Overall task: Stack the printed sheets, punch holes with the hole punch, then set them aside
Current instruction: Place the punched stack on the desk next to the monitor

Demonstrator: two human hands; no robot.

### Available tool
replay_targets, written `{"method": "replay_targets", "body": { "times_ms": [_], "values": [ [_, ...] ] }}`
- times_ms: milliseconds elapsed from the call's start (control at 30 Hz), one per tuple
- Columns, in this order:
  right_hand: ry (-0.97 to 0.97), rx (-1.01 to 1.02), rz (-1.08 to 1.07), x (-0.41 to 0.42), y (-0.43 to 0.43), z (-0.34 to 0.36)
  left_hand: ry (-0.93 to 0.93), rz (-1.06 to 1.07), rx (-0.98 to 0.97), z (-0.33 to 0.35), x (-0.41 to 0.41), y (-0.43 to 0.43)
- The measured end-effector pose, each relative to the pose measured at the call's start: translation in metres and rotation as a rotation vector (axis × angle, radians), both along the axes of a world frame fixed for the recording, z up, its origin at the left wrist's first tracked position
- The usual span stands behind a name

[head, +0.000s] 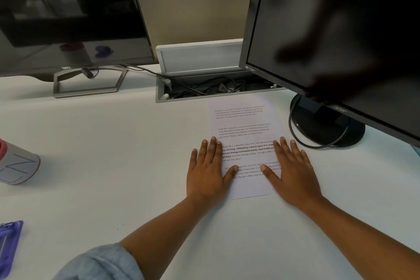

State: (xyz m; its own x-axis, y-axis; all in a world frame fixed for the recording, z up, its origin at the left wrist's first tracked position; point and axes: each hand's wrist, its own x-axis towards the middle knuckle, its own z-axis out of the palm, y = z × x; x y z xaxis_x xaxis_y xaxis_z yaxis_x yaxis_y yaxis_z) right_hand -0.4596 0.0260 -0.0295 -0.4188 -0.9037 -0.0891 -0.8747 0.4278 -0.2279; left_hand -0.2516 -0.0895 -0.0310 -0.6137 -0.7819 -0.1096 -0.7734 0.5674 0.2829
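Observation:
The printed sheets [244, 125] lie flat on the white desk [113, 143], text facing up, just in front of the cable tray. My left hand [208, 173] rests flat on the sheets' left edge, fingers straight and spread. My right hand [291, 170] lies flat on the right edge in the same way. Both thumbs point inward over the lower paragraphs. A purple object [9, 248], possibly the hole punch, sits at the desk's far left front, partly cut off by the frame.
A Dell monitor [68, 13] stands at the back left and an Acer monitor [341, 41] at the right, its round base [327, 120] and looped cable close to the sheets. An open cable tray [204, 90] lies behind them. A grey cup [18, 163] stands at left.

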Motion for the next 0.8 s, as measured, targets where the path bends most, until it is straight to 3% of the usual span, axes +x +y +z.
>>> {"method": "replay_targets", "body": {
  "times_ms": [467,800],
  "values": [
    [-0.027,-0.062,0.052,0.000,0.006,0.003,0.103,0.035,0.033,0.008,0.008,0.006],
    [-0.084,-0.144,0.077,0.046,0.033,0.008,0.130,-0.060,-0.058,0.010,0.052,0.044]
  ]
}}
